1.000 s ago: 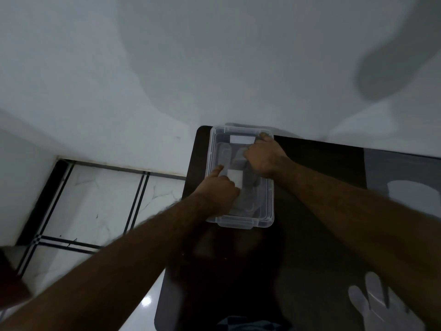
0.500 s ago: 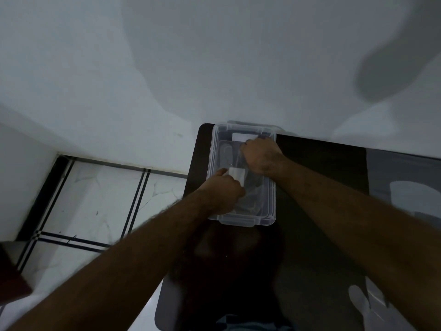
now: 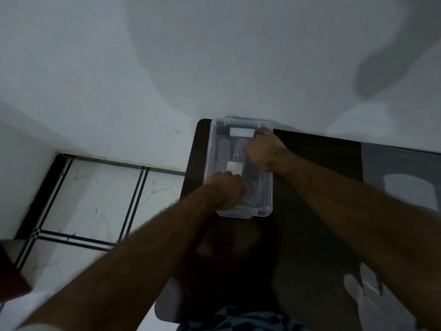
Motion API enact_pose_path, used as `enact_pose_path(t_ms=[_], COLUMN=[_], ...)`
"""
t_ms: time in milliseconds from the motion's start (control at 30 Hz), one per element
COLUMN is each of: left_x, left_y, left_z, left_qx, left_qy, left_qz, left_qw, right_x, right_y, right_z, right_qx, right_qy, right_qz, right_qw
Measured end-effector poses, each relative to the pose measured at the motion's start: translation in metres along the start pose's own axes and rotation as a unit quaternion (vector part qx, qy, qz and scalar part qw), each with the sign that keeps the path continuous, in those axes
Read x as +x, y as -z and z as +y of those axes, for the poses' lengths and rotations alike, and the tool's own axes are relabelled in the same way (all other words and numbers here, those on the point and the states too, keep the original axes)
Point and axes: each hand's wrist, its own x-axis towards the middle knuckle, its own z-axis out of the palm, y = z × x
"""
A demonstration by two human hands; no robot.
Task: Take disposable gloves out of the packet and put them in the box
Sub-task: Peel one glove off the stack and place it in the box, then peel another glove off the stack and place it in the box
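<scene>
A clear plastic box (image 3: 268,194) stands at the far left corner of the dark table (image 3: 317,187). Inside it lies a thin transparent glove with a white patch (image 3: 235,167). My left hand (image 3: 226,191) is in the near end of the box, its fingers curled down on the glove. At the far right corner of the box, my right hand (image 3: 263,151) has its fingers closed on the glove's far part. A second clear glove (image 3: 365,299) lies flat on the table at the near right.
A grey packet (image 3: 403,173) with a pale glove shape on it lies at the table's right side. The white wall rises just behind the box. Tiled floor (image 3: 100,199) drops off left of the table. My patterned clothing shows at the bottom edge.
Both hands stay in the box on the glove. The right hand drew slightly inward, then returned to the far right corner. The left hand barely shifted.
</scene>
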Motion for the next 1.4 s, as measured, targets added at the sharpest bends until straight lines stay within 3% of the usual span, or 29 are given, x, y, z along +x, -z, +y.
enact_pose_path(t_ms=[133,233,300,500,667,900,1033,1167,1233,1400], left_x=[-0.001,0.001,-0.001,-0.037,-0.056,-0.035,-0.024,-0.02,-0.019,-0.011], left_y=[-0.002,0.001,0.004,0.023,0.024,-0.039,-0.09,-0.142,-0.157,-0.175], left_z=[0.008,0.012,0.012,0.056,0.165,0.33,0.417,0.466,0.478,0.486], left_qx=[-0.018,-0.05,-0.062,-0.181,-0.215,-0.224,-0.181,-0.053,-0.028,-0.007], left_qy=[0.005,0.019,0.027,0.079,0.02,-0.047,-0.1,-0.11,-0.086,-0.051], left_qz=[0.013,0.01,0.038,0.14,0.128,0.132,0.154,0.098,0.105,0.179], left_qw=[1.0,0.999,0.997,0.97,0.968,0.964,0.966,0.988,0.99,0.982], right_x=[-0.048,-0.093,-0.121,-0.217,-0.307,-0.447,-0.518,-0.555,-0.563,-0.559], right_y=[-0.01,-0.031,-0.042,-0.084,-0.154,-0.279,-0.342,-0.392,-0.405,-0.418], right_z=[-0.003,-0.001,0.0,0.01,0.011,0.007,0.001,-0.008,-0.013,-0.019], right_qx=[0.086,0.153,0.177,0.23,0.273,0.308,0.292,0.238,0.246,0.256], right_qy=[-0.028,-0.034,-0.049,-0.085,-0.066,-0.02,0.007,0.021,-0.001,-0.031], right_qz=[0.077,0.197,0.228,0.238,0.19,0.116,0.049,-0.004,0.003,0.133], right_qw=[0.993,0.968,0.956,0.94,0.941,0.944,0.955,0.971,0.969,0.957])
